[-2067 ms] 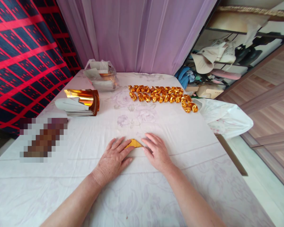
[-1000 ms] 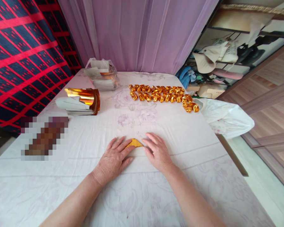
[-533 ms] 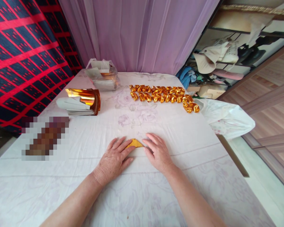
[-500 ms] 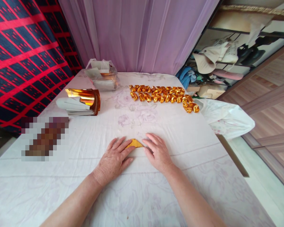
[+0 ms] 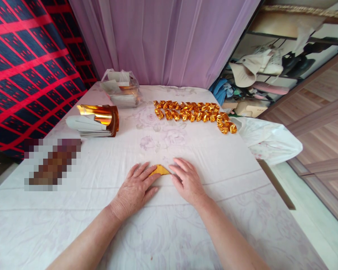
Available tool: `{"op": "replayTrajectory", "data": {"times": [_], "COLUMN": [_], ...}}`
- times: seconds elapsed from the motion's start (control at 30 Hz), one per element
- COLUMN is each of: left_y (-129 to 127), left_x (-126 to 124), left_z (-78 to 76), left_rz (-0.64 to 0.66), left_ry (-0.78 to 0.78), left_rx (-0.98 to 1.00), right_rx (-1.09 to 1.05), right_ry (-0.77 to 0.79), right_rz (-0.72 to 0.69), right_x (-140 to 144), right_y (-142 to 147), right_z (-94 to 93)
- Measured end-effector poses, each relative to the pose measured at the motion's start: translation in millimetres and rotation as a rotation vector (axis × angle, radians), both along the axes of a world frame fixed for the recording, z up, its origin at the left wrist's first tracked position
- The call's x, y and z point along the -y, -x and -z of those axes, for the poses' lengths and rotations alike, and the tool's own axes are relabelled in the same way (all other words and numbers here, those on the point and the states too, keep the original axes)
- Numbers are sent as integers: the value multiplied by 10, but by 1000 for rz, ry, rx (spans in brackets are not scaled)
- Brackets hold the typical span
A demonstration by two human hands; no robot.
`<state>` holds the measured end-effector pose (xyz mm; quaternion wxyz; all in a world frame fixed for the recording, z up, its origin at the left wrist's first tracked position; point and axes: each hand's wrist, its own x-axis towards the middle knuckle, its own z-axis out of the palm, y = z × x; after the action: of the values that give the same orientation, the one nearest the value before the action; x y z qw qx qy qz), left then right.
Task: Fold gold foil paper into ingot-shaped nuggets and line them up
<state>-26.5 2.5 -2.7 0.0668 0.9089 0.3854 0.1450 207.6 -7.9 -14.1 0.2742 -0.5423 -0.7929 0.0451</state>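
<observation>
Saw curtain (image 5: 163,41), purple, hanging past table (image 5: 219,161)'s far edge; cloth (image 5: 30,71), red on navy, at left. Logged rack (image 5: 273,36) at right: cap (image 5: 245,73), white shoes (image 5: 274,64), black shoes (image 5: 300,68), with blue fabric (image 5: 224,91) and carton (image 5: 250,109) lower down. Marked white bag (image 5: 273,138) beside table's right edge; wood panels (image 5: 326,105) beyond. Found item (image 5: 53,164) on table's left too pixelated to name.

On my feed I see a cloth-covered table (image 5: 163,232) bearing a folded gold piece (image 5: 160,170) partly under the left hand (image 5: 135,188), rows of gold foil shapes (image 5: 196,114) at far right, a curled sheet stack (image 5: 94,127) at left, a bag of sheets (image 5: 122,92) behind it, and a pixelated object (image 5: 52,165) nearer.
</observation>
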Motion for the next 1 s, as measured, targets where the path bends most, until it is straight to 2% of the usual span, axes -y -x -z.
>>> {"op": "replayTrajectory", "data": {"times": [1.0], "left_y": [3], "left_x": [-13], "left_z": [-26], "left_rz": [22], "left_ry": [18], "left_rx": [-2], "right_rx": [29], "right_ry": [-18], "right_rz": [-25], "right_x": [-24], "right_y": [85], "right_z": [-58]}}
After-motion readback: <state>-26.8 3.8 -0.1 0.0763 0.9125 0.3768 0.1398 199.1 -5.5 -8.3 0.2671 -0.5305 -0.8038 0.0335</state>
